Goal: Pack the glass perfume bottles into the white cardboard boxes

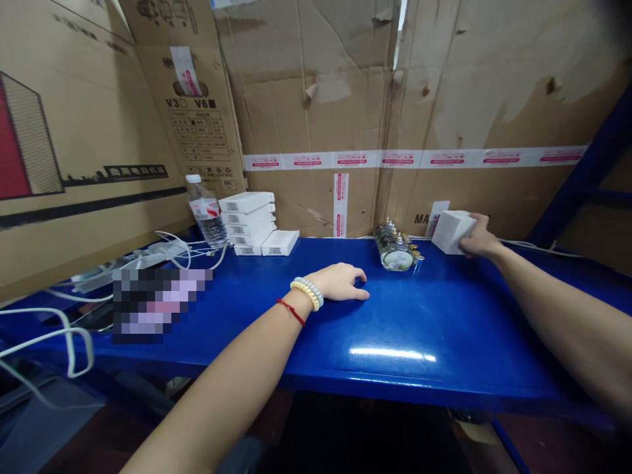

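Observation:
My left hand rests low over the middle of the blue table, thumb and fingers apart with nothing between them. At the back right, the fingers of my right hand are on the right side of a white box block; whether it is one box or several pressed together is unclear. Between the hands, glass bottles stand in a row, with small gold-coloured pieces at their right. White flat boxes are stacked left of centre, with one more box beside the stack.
A water bottle stands left of the stack. White cables and a power strip lie at the left, near a blurred-out object. Cardboard walls the back; a blue post rises at the right.

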The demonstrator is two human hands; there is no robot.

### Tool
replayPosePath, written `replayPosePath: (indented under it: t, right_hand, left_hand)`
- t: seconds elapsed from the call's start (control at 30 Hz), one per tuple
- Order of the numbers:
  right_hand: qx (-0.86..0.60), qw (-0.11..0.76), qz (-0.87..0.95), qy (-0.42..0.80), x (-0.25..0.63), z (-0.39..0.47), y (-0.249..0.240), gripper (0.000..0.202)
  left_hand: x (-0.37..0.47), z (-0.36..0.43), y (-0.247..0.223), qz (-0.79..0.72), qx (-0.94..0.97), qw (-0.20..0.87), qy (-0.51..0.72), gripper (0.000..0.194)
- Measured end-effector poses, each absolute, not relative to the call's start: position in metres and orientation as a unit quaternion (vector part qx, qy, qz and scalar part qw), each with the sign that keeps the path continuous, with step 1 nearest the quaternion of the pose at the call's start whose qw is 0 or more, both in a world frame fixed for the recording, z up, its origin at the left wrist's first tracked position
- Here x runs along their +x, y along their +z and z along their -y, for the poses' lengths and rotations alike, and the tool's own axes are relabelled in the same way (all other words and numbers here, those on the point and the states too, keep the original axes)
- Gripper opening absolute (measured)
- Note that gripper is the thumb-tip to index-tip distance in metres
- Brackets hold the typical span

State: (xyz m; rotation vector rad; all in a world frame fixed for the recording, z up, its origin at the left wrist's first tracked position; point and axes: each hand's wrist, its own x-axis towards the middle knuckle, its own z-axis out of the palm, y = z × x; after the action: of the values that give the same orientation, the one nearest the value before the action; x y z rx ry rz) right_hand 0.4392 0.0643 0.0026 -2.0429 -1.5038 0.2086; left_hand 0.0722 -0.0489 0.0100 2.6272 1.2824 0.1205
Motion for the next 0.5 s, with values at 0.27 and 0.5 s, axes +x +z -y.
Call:
replayPosePath:
  t: [0.27, 0.5]
  right_hand:
    - [-0.746, 0.319, 0.564, 0.156, 0.442, -0.068, 0.004, 0.094]
    - [-0.723, 0.337, 0.584, 0.154, 0.445, -0.072, -0.003, 0.107]
  left_hand:
    - [0.057, 0.037, 0.011, -0.451, 0.884, 0.091, 0.08, 0.048]
    - [0.014, 0.016, 0.02, -0.61, 0.764, -0.027, 0.209, 0.055]
